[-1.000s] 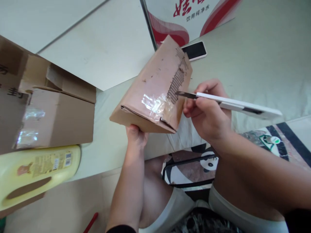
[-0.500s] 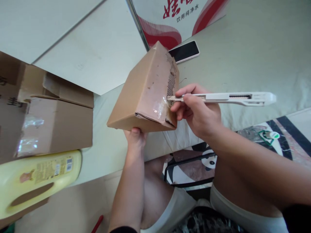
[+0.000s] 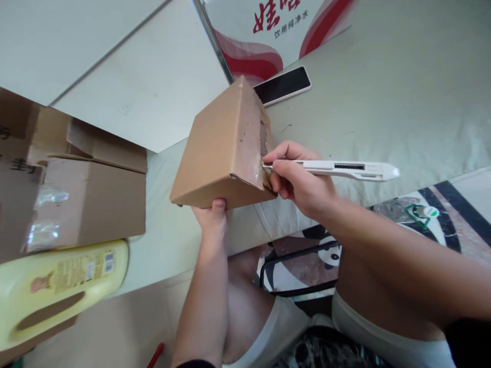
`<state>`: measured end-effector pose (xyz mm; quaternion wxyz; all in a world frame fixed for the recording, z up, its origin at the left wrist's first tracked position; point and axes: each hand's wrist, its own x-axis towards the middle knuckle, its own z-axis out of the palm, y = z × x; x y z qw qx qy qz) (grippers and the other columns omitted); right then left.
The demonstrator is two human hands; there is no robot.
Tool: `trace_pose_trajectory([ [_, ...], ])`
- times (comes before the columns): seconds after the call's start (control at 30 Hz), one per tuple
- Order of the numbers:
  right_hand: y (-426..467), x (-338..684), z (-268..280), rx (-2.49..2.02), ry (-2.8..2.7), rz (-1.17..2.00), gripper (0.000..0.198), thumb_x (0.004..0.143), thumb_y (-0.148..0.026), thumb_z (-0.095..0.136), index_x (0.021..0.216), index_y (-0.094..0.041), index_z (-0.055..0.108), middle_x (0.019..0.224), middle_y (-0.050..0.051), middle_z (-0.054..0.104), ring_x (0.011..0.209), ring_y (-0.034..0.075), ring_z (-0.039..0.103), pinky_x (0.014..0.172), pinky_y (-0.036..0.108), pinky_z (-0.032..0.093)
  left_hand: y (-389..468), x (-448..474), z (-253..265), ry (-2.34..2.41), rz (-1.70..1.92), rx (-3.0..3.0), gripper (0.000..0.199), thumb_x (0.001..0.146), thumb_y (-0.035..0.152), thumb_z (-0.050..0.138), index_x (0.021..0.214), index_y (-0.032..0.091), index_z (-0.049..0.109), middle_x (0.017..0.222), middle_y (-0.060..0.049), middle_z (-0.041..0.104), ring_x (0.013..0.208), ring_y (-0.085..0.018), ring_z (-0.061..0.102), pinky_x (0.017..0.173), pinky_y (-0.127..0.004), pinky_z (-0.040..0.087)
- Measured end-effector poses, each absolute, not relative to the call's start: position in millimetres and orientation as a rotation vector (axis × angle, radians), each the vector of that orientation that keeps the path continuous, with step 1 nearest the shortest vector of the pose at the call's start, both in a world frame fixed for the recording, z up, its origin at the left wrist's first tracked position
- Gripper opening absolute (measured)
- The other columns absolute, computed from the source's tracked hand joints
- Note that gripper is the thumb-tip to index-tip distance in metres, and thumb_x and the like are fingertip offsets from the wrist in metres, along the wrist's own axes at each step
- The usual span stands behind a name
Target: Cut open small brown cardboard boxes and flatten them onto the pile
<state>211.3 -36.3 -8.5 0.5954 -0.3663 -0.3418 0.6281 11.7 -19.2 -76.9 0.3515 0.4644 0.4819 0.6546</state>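
- The left hand grips the small cardboard box from underneath, thumb on its near edge, holding it tilted above the person's lap.
- The right hand is closed around a white utility knife, its front end touching the box's taped, torn right side.
- A phone lies face up on the pale green surface beyond the box.
- At left sit a larger open carton and, just below it, a yellow bottle lying on its side.
- A red-and-white printed box stands behind the phone.
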Motion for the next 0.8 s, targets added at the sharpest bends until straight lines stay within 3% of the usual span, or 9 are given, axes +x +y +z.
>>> trace_pose_trajectory([
  [0.27,-41.0,204.0,-6.7,-0.949,-0.771,1.414,0.011,0.071,-0.029,0.060,0.078,-0.022,0.057,0.046,-0.009,0.055,0.035,0.007,0.038,0.039,0.022,0.028,-25.0,10.6,-79.7,1.422,1.716,1.283,0.076,0.056,0.079,0.080,0.098,0.018,0.065,0.090,-0.006,0.070,0.090,-0.022,0.072,0.085,-0.032,0.058],
  [0.47,-47.3,201.8,-7.8,-0.952,-0.751,1.415,0.013,0.072,-0.030,0.060,0.081,-0.022,0.057,0.048,-0.008,0.058,0.036,0.008,0.040,0.037,0.022,0.024,-25.9,11.2,-73.9,1.559,1.676,1.316,0.074,0.064,0.077,0.076,0.103,0.016,0.064,0.097,-0.008,0.070,0.099,-0.023,0.071,0.095,-0.036,0.057],
  [0.6,-50.3,212.5,-11.9,-0.862,-0.813,1.330,0.011,0.078,-0.032,0.056,0.079,-0.022,0.059,0.046,-0.006,0.052,0.036,0.010,0.037,0.038,0.025,0.023,-16.4,4.0,-63.2,1.601,1.793,1.151,0.077,0.058,0.074,0.083,0.106,0.017,0.063,0.110,-0.011,0.070,0.111,-0.025,0.068,0.101,-0.037,0.055],
  [0.7,-43.9,226.6,-22.1,-0.961,-0.957,1.011,0.015,0.081,-0.032,0.053,0.073,-0.023,0.061,0.055,-0.003,0.049,0.050,0.013,0.044,0.048,0.028,0.032,-12.9,-7.2,-56.4,1.417,1.822,1.009,0.085,0.051,0.075,0.085,0.115,0.023,0.063,0.123,-0.010,0.069,0.122,-0.026,0.064,0.100,-0.037,0.055],
  [0.8,-32.3,239.3,-37.6,-1.270,-1.164,0.815,0.004,0.073,-0.022,0.056,0.075,-0.024,0.059,0.068,0.000,0.052,0.065,0.016,0.049,0.061,0.032,0.042,-17.0,-16.4,-57.0,1.241,1.766,0.978,0.080,0.054,0.075,0.084,0.117,0.028,0.067,0.126,-0.007,0.070,0.131,-0.027,0.060,0.102,-0.034,0.054],
])
